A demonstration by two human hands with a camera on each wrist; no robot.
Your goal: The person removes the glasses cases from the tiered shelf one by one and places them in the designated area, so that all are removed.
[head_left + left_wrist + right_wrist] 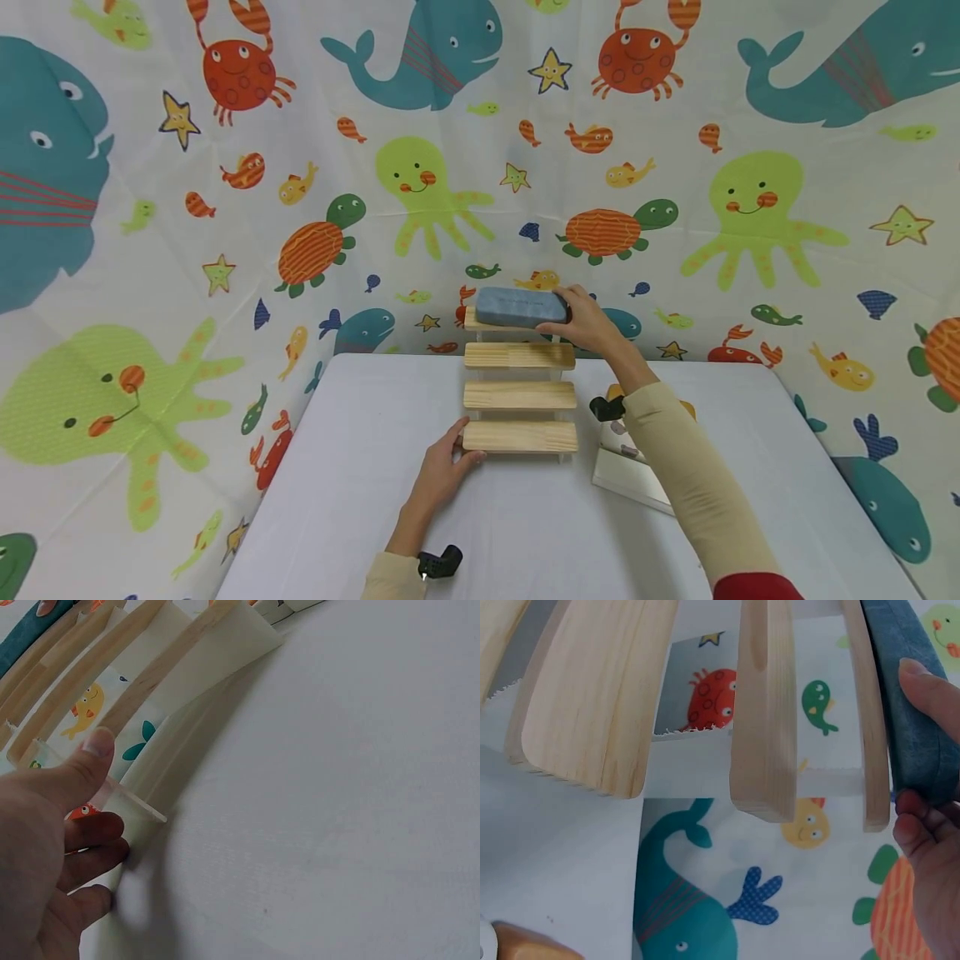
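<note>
A four-step wooden display stand (519,397) with pale boards on whitish side supports stands on the table. On its top board lies a blue-grey oblong case (517,307), possibly a glasses case. My right hand (588,323) grips the right end of the case; in the right wrist view the thumb is on one face of the case (922,712) and the fingertips curl around its end. Down at the front, my left hand (442,467) holds the left end of the lowest board (150,682) between thumb and fingers.
Right of the stand, partly behind the right forearm, lie a white box-like item (630,477) and an orange-brown object (536,943). White cloth covers the table (360,483). Behind it hangs a curtain (465,225) printed with sea animals.
</note>
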